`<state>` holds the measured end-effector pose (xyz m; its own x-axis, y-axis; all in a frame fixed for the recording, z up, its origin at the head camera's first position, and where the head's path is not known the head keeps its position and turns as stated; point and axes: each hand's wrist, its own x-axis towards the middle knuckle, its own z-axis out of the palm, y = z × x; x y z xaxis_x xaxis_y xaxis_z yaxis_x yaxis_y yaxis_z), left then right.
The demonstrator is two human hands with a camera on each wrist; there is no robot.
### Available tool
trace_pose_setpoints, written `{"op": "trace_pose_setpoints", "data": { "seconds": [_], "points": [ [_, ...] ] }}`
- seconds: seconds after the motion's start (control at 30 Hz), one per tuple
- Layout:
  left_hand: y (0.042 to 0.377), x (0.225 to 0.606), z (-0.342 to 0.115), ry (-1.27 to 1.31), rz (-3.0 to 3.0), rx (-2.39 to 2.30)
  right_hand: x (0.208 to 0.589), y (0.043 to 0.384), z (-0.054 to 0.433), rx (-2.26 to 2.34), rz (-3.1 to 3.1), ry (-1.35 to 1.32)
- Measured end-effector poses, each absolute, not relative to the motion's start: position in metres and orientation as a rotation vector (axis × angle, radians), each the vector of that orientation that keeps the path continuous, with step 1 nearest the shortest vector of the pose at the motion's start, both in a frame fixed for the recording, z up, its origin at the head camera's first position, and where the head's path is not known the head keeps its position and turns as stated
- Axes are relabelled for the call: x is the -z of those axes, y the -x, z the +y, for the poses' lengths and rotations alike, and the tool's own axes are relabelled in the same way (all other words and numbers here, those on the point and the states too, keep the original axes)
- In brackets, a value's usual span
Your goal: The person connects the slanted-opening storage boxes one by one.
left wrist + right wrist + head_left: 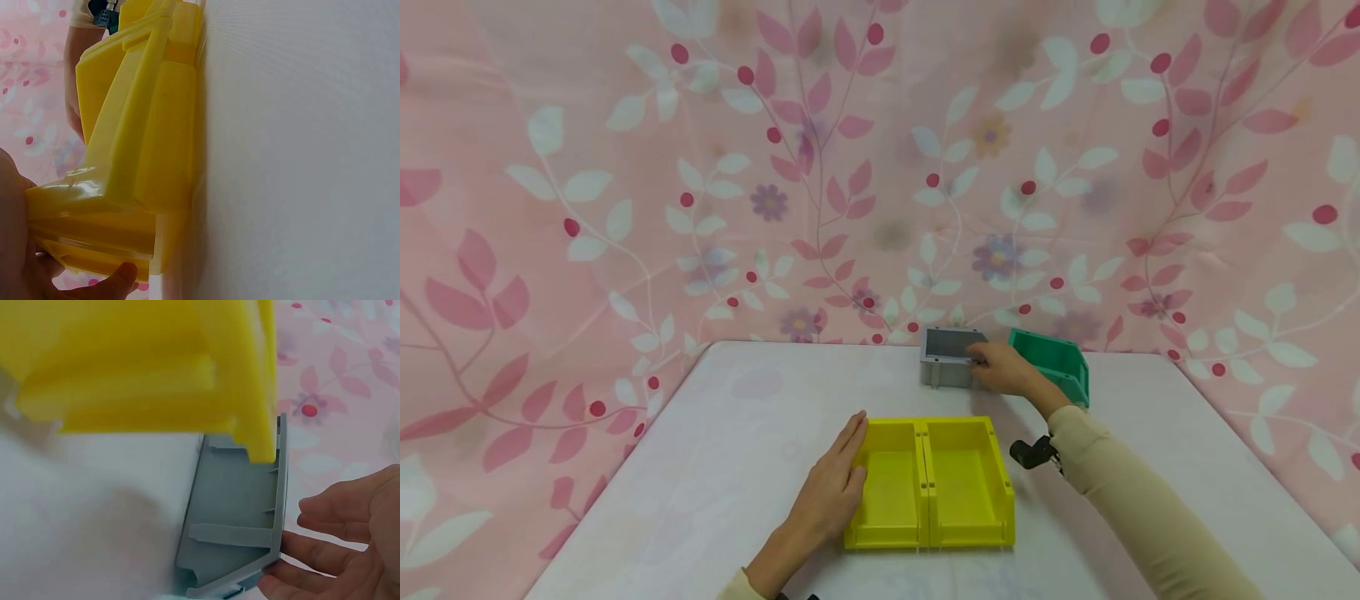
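Two yellow bins (pixel 964 475) stand side by side on the table, their long walls touching. My left hand (pixel 829 487) lies along the outer wall of the left-hand yellow bin (pixel 887 479), fingers stretched forward and thumb at the rim. In the left wrist view, a fingertip (pixel 127 272) presses that bin's side. Farther back is a grey bin (pixel 946 372), with my right hand (pixel 1003 368) reaching over its right edge. Loosely bent fingers touch the rim of the grey bin (pixel 234 487) in the right wrist view. A green bin (pixel 1060 358) stands just beyond that hand, partly covered by it.
A white cloth covers the table (pixel 737 442). Behind its back edge hangs a pink floral curtain (pixel 865 167). The grey and green bins are close to that edge. My right forearm (pixel 1138 496) crosses over the table's right side, beside the yellow bins.
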<state>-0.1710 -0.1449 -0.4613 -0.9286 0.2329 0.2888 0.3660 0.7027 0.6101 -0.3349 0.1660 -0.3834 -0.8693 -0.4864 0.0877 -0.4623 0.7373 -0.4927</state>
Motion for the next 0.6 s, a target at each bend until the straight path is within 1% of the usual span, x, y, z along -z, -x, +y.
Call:
{"op": "trace_pose_setpoints", "data": {
  "seconds": [0.2,0.4,0.6],
  "points": [
    [0.1719,0.4604,-0.1461,0.478,-2.727,1.034,0.3869,0.3326,0.1606,0.939,2.820,0.821],
    [0.1720,0.4595,-0.1463,0.461,-2.739,1.035,0.3855,0.3286,0.1567,0.959,2.733,0.877],
    [0.1717,0.4601,-0.1454,0.460,-2.751,1.048,0.3862,0.3366,0.1622,0.954,2.899,0.890]
  ]
}}
